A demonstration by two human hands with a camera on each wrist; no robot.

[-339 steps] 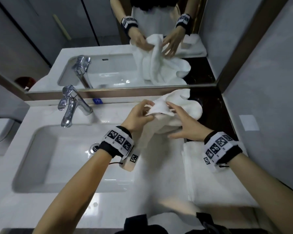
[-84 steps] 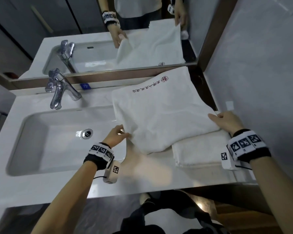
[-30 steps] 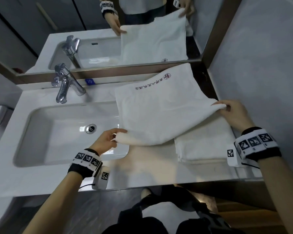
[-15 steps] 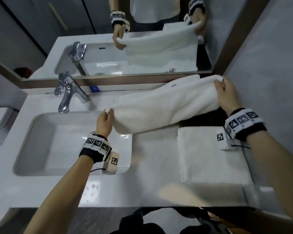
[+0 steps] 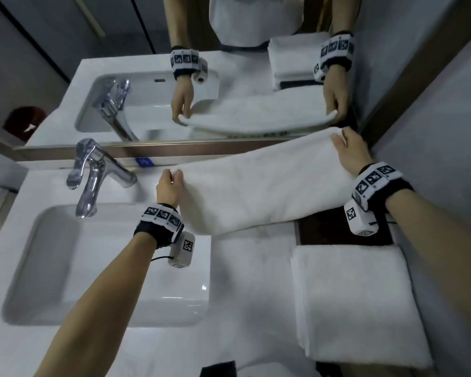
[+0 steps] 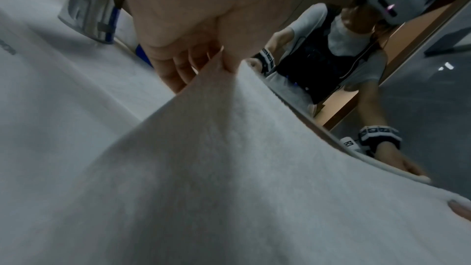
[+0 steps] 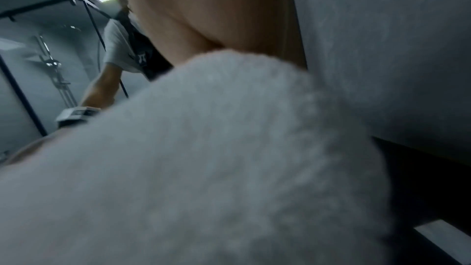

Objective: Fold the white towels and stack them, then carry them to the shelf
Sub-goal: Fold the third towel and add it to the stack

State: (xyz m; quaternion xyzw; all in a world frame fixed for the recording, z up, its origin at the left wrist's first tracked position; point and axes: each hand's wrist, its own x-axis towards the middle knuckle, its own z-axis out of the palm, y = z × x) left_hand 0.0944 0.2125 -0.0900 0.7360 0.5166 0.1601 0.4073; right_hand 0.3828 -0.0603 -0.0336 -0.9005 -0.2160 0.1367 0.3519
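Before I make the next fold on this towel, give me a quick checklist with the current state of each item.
1. Left hand grips the towel at its left end: ok.
2. Right hand grips the right end: ok.
3. Long edges lined up after the last fold: cannot tell, the far edge is hidden.
4. Towel clear of the faucet: ok, it lies to the faucet's right.
5. Towel out of the sink: ok, its near edge lies behind the basin.
6. Folded towel lies flat on the counter for stacking: ok.
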